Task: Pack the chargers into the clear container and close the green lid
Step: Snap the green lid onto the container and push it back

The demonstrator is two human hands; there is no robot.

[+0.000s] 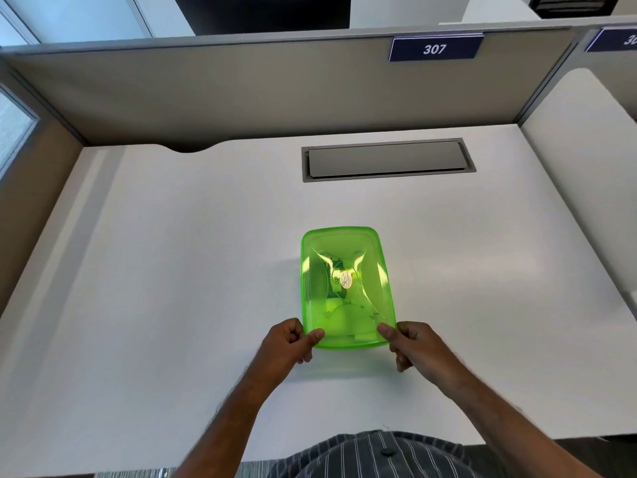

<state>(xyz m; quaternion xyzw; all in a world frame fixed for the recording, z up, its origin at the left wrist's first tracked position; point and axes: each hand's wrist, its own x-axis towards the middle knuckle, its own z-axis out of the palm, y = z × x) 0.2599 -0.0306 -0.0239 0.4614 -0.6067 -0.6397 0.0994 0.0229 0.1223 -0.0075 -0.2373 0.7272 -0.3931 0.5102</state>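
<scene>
A green lid (346, 288) covers a container on a white worktop (172, 270). The left hand (289, 343) and right hand (413, 346) each pinch a near corner of it.

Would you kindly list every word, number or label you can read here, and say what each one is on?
"307": white digits on the blue sign on the cubicle partition.
"30", cut off by the frame edge: a second blue sign.
Oval sticker on the green lid: too blurred to read.
</scene>
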